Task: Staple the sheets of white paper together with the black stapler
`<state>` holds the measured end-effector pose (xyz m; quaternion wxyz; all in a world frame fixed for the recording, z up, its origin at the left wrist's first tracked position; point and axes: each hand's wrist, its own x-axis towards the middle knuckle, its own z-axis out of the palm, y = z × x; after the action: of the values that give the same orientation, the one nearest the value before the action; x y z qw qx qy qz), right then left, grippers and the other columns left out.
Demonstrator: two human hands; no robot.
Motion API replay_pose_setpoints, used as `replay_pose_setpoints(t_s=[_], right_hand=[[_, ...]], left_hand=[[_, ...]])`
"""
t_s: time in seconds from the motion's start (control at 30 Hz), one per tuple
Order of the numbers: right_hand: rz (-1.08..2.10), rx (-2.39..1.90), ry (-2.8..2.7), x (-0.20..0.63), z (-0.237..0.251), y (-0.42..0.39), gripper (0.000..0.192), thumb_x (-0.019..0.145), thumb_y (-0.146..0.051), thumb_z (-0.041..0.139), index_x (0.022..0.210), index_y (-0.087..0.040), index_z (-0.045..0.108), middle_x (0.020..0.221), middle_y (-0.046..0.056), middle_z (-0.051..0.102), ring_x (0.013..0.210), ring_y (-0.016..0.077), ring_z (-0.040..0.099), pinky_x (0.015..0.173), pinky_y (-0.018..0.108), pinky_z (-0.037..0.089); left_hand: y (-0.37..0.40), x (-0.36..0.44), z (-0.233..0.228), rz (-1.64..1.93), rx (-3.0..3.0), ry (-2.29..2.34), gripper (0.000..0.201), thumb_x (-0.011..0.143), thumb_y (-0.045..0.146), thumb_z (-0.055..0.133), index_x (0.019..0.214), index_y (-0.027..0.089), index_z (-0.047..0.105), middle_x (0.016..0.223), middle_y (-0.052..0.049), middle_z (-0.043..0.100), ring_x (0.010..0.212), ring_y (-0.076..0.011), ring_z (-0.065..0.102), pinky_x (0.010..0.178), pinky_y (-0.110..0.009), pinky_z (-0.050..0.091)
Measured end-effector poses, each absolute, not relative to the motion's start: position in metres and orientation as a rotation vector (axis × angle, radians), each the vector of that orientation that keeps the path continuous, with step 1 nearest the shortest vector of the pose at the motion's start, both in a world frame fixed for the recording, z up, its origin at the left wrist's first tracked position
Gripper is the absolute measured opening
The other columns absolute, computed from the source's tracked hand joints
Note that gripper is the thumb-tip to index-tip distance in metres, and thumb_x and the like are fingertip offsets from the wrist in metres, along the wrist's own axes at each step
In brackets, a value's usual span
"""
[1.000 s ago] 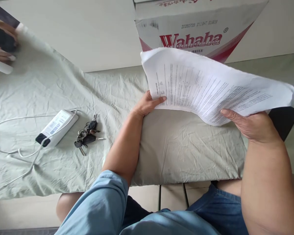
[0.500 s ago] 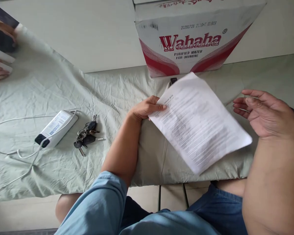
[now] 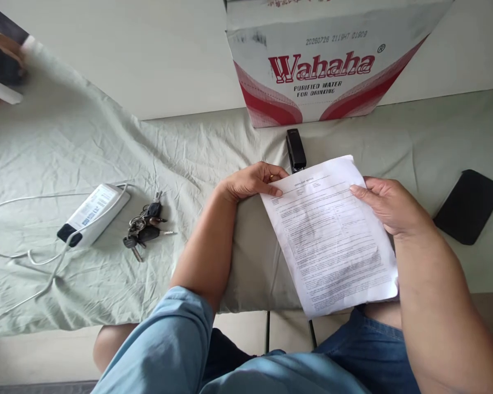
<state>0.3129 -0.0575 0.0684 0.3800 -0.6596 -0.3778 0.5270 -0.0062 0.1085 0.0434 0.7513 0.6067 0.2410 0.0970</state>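
A printed sheet of paper, perhaps more than one sheet, is held up over the front edge of the table. My left hand pinches its upper left corner, thumb on top. On the opposite side, my right hand grips the upper right edge, its thumb over the print and its other fingers behind. Just beyond the paper's top edge lies a black stapler, its near end close to the sheet. The lines of print are too small to read.
A Wahaha water carton stands at the back. Left lie a key bunch and a white power bank-like box with a white cable. A dark phone-like slab lies right. Another person's hand shows at far left.
My right hand has moved left and closed on the paper's right edge. The sheet has turned more upright and come nearer to me, uncovering the stapler. The dark slab now shows fully.
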Motion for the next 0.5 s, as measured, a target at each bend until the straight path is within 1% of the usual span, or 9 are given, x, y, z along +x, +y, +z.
replay_pose_setpoints(t_s=[0.07,0.1,0.17,0.27,0.37,0.5], right_hand=[[1.318,-1.749,-0.973,0.324,0.064,-0.057,0.052,0.069,-0.075,0.107,0.079,-0.031,0.082,0.072,0.000,0.080,0.062,0.0250,0.075,0.060,0.042,0.067],[1.296,-1.765,-0.993,0.329,0.062,-0.056,0.050,0.070,-0.073,0.107,0.077,-0.031,0.081,0.068,-0.001,0.078,0.060,0.0246,0.073,0.057,0.041,0.065],[1.245,-1.769,-1.037,0.337,0.058,-0.055,0.045,0.074,-0.067,0.106,0.075,-0.031,0.078,0.061,-0.003,0.071,0.056,0.0242,0.070,0.052,0.040,0.062],[1.178,-1.802,-1.082,0.342,0.054,-0.053,0.041,0.079,-0.060,0.103,0.074,-0.032,0.074,0.056,-0.003,0.065,0.055,0.0250,0.069,0.052,0.040,0.060],[1.119,-1.882,-1.132,0.346,0.051,-0.051,0.044,0.081,-0.062,0.100,0.072,-0.031,0.070,0.053,-0.003,0.062,0.055,0.0246,0.068,0.051,0.039,0.058],[1.055,-1.901,-1.203,0.353,0.046,-0.049,0.043,0.084,-0.063,0.097,0.072,-0.032,0.070,0.052,-0.004,0.061,0.054,0.0239,0.066,0.049,0.038,0.053]], left_hand=[[0.109,-0.004,0.037,0.289,1.288,0.539,0.042,0.074,0.038,0.112,0.109,0.022,0.095,0.098,-0.010,0.094,0.082,-0.0249,0.090,0.073,-0.032,0.072],[0.110,-0.002,0.034,0.321,1.294,0.554,0.042,0.074,0.036,0.112,0.109,0.021,0.094,0.098,-0.010,0.093,0.082,-0.0236,0.089,0.072,-0.031,0.070],[0.111,0.002,0.028,0.393,1.319,0.593,0.042,0.072,0.032,0.111,0.107,0.021,0.093,0.092,-0.008,0.091,0.075,-0.0189,0.083,0.065,-0.027,0.063],[0.113,0.007,0.020,0.529,1.341,0.658,0.043,0.068,0.025,0.109,0.107,0.020,0.090,0.086,-0.004,0.086,0.064,-0.0128,0.071,0.058,-0.025,0.055],[0.113,0.012,0.016,0.602,1.371,0.738,0.044,0.068,0.021,0.104,0.108,0.018,0.088,0.086,-0.003,0.084,0.063,-0.0118,0.069,0.056,-0.025,0.054],[0.110,0.016,0.013,0.648,1.433,0.814,0.040,0.072,0.022,0.099,0.110,0.020,0.085,0.085,-0.002,0.084,0.059,-0.0120,0.067,0.052,-0.026,0.051]])
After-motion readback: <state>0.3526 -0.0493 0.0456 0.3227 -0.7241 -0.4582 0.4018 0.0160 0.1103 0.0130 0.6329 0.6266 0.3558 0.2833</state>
